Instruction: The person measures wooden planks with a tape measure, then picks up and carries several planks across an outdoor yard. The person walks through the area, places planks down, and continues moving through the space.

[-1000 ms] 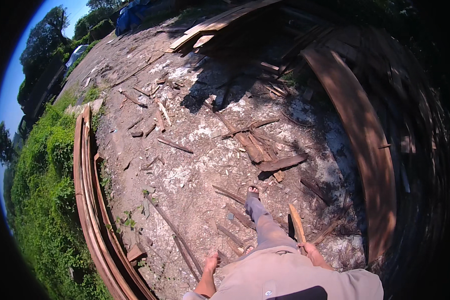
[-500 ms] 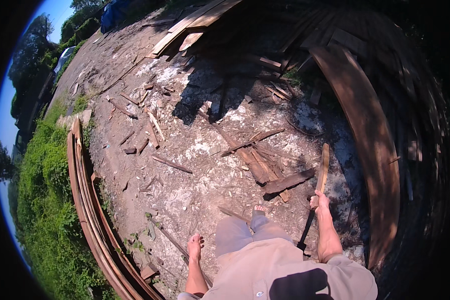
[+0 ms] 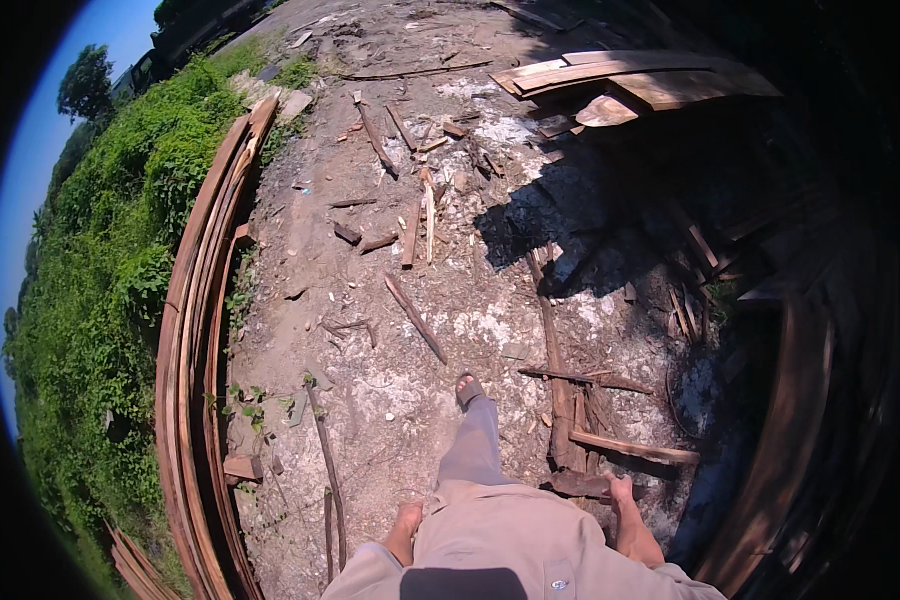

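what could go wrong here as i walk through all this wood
The open-toed sandal is close to a loose stick, so a step onto it could roll the foot or stub bare toes. The bare right hand appears near a rough strip of wood, so a splinter is possible if it brushes the edge. More scraps ahead, such as a dark branch, might also trip someone.

Left hand (image 3: 407, 517) hangs low, close beside the torso (image 3: 500, 530). Right hand (image 3: 621, 488) sits farther forward, bare right forearm (image 3: 638, 535) extended. Finger pose unclear on both.
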Demonstrator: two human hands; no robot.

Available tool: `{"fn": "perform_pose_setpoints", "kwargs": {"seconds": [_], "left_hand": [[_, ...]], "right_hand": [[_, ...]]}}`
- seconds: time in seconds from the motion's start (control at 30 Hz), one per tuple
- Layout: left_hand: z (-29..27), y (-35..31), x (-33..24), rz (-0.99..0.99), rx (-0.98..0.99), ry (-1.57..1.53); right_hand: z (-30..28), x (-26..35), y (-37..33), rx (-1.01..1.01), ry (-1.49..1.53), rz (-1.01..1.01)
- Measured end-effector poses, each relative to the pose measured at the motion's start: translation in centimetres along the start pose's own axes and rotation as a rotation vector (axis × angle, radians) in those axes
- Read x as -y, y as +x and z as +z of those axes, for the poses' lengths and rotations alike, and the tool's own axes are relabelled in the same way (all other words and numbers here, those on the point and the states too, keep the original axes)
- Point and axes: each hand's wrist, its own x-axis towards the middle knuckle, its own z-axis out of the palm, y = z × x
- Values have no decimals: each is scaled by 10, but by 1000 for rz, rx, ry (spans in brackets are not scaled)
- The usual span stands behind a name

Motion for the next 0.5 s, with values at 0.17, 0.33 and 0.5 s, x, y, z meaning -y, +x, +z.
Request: {"fn": "perform_pose_setpoints", "kwargs": {"seconds": [0.17,0.33,0.5], "left_hand": [[-60,44,-94,-185,147,-280],[-155,133,-251,87,112,-688],[-227,193,-378,259,-6,-739]], "right_hand": [[112,112,-16,-79,-385,-113],[163,279,5,88,-144,-254],[206,435,42,80,-54,-344]]}}
